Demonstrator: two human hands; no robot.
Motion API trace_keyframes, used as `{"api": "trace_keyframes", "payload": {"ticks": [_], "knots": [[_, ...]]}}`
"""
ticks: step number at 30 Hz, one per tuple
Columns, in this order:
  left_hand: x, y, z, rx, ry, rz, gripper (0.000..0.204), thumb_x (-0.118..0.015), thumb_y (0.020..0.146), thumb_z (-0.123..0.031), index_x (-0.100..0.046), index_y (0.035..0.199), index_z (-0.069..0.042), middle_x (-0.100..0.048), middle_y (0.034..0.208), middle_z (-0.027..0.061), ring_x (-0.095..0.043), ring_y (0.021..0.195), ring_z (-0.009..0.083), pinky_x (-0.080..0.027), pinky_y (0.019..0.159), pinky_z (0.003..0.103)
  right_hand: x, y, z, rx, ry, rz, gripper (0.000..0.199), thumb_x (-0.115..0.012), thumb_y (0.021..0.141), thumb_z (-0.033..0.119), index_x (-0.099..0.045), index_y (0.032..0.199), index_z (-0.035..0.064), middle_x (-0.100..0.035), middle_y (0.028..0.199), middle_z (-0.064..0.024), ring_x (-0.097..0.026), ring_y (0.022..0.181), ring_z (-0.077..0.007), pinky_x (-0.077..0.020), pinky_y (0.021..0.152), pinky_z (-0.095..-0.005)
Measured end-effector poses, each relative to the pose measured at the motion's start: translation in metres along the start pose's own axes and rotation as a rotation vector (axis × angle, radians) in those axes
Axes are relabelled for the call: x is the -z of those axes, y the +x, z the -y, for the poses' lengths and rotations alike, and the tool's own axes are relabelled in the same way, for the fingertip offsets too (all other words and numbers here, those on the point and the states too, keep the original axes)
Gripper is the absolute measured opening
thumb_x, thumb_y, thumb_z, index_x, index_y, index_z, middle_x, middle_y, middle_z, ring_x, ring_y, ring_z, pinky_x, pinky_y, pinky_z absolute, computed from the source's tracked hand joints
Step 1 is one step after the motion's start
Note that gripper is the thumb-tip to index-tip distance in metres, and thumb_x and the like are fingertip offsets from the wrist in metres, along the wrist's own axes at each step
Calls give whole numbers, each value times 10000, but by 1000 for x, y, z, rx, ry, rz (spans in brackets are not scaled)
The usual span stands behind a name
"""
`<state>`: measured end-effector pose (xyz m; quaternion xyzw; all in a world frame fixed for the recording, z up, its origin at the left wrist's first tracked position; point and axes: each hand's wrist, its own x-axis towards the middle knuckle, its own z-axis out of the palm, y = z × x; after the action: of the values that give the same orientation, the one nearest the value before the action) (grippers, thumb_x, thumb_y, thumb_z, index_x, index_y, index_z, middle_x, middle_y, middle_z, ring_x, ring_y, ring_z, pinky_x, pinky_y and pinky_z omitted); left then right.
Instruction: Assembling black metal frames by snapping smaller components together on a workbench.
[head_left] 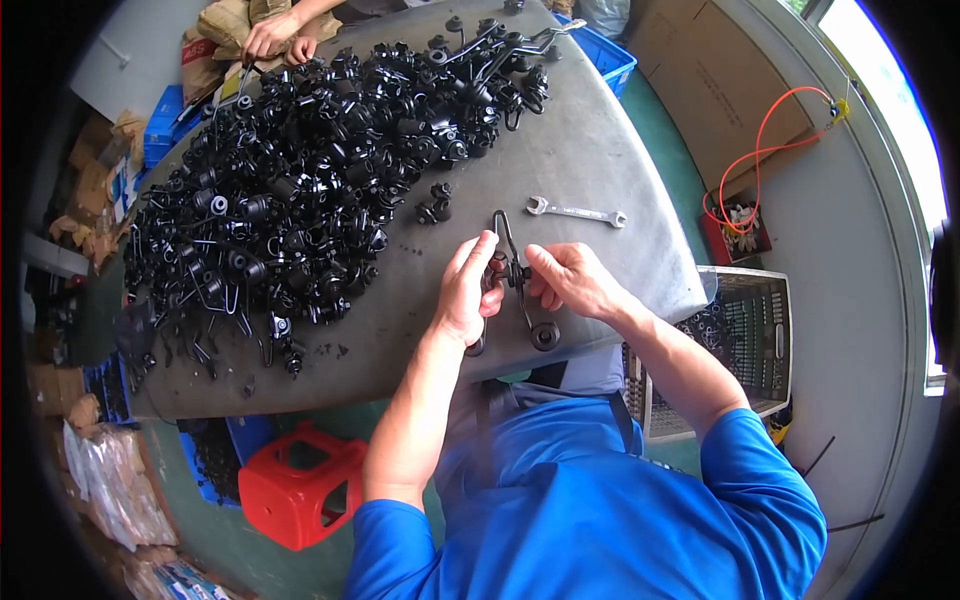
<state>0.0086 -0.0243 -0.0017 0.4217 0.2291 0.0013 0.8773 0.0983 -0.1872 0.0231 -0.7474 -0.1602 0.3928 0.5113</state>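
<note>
Near the table's front edge, my left hand [465, 290] is wrapped round a black bent-rod bracket [518, 275]. The bracket has a narrow loop at its far end and a round roller-like end nearest me. At its middle, the thumb and curled fingers of my right hand [575, 280] are pinched together against the clamp fittings. Whatever small piece those fingertips hold is hidden. Just beyond my right hand, a silver open-ended wrench [577, 212] lies on the grey tabletop [600, 160]. A small black fitting [435, 205] rests beyond my left hand.
A large heap of similar black brackets [300, 180] covers the table's left and far parts. At the far edge, another person's hand [270, 35] holds a thin tool or rod. A red stool [300, 485] stands left below; a plastic crate [745, 275] sits at right.
</note>
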Motion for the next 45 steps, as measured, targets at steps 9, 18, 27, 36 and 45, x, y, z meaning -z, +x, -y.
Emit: {"api": "trace_keyframes", "payload": {"ticks": [9, 18, 27, 36, 45], "knots": [[-1, -3, -2, 2, 9, -7, 397, -591, 938, -443, -516, 1081, -80, -496, 814, 27, -388, 439, 61, -237, 356, 207, -5, -4, -1, -1, 2, 148, 396, -430, 1021, 388, -547, 840, 55, -545, 647, -7, -525, 555, -79, -431, 475, -225], [-6, -8, -4, -84, 42, -23, 454, -594, 936, -447, -514, 1190, -79, -503, 840, 28, -392, 454, 57, -243, 373, 197, -4, -6, 1, 102, -122, 110, 387, -445, 1012, 361, -525, 834, 27, -554, 670, -41, -514, 610, -115, -444, 582, -296], [-12, -5, -4, -116, 88, 1, 485, -530, 965, -464, -496, 1257, -79, -518, 883, 51, -454, 538, 100, -308, 428, 219, 4, 2, 7, 181, -270, -40, 399, -462, 1007, 338, -568, 825, -1, -607, 708, -120, -588, 674, -232, -471, 653, -358], [7, 7, -5, -58, 93, -12, 464, -531, 960, -475, -510, 1204, -80, -591, 907, 96, -576, 601, 191, -467, 521, 328, 81, 5, -17, 505, -942, -480, 166, -603, 799, 82, -650, 941, 11, -655, 919, -172, -606, 926, -370, -487, 824, -439], [12, 12, -1, 18, -133, 12, 679, -546, 931, -531, -373, 1355, -30, -611, 916, 144, -571, 545, 195, -463, 474, 330, 50, -8, -19, 368, -783, -260, 194, -614, 752, 115, -621, 916, 12, -635, 861, -181, -636, 836, -335, -505, 756, -426]]}}
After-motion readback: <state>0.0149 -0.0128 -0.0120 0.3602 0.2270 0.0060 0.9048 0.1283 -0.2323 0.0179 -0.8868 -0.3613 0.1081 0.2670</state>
